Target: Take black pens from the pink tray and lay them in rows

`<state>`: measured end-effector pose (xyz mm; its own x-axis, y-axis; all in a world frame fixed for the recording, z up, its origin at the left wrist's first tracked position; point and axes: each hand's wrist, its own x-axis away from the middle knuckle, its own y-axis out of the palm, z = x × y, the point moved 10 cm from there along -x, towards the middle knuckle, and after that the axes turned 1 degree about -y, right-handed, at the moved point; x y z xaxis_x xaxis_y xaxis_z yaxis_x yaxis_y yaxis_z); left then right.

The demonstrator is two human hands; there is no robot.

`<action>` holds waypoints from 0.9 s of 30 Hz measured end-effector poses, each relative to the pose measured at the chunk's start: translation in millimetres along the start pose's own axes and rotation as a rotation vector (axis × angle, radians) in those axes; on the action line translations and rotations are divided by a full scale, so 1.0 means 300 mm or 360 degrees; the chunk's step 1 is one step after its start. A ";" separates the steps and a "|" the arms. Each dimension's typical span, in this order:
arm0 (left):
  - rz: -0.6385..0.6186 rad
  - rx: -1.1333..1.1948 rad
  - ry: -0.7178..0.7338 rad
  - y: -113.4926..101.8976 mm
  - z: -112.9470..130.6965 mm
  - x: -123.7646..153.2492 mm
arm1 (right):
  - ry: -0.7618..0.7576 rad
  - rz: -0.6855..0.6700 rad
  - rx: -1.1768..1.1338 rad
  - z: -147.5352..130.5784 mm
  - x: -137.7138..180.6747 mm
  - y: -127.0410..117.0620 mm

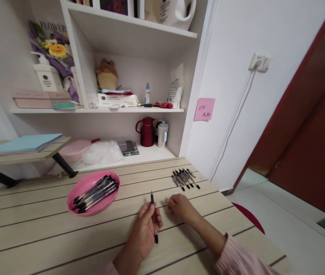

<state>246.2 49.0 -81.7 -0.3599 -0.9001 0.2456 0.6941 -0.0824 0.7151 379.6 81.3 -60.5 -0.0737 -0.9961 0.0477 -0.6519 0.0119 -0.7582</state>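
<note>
A pink dish (86, 184) is set on the wooden table (36, 229), and a pile of black pens (96, 193) is laid inside it. Right of the dish and nearer the camera, the left hand (147, 229) is seen closed around a single pen (152, 199). It is pinched between thumb and fingers, with one end pointed away from the person and the other end shown past the palm. Further right of the dish, the right hand (181, 206) is rested on the table with fingers curled down; whether anything is gripped under them cannot be told. The hands are near each other, not touching. Right of the dish again and further back, a row of pens (184, 178) is laid side by side, apart from the right hand. Behind the dish, a red jug (146, 131) is stood on a shelf.
</note>
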 end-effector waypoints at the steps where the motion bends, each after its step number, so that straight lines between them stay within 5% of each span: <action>1: 0.0021 0.0097 0.0041 -0.007 0.011 -0.005 | 0.0025 -0.0182 -0.0300 -0.009 0.037 0.068; 3: 0.0054 0.0242 0.0115 -0.021 0.030 -0.015 | 0.0051 -0.0396 -0.0762 -0.035 0.105 0.165; 9: 0.0071 0.0458 0.0219 -0.047 0.053 -0.034 | -0.0084 -0.0228 -0.0993 -0.086 0.164 0.175; 18: 0.0080 0.0415 0.0181 -0.051 0.052 -0.045 | -0.0332 0.0113 -0.0495 -0.148 0.156 0.089; 27: 0.0078 0.0234 0.0006 -0.050 0.028 -0.037 | 0.0247 0.0469 0.0664 0.063 -0.042 -0.158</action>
<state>234.5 63.7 -89.8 -0.3250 -0.9032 0.2803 0.6118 0.0252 0.7906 425.7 91.7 -37.5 -0.3396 -0.9309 -0.1346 -0.2338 0.2221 -0.9466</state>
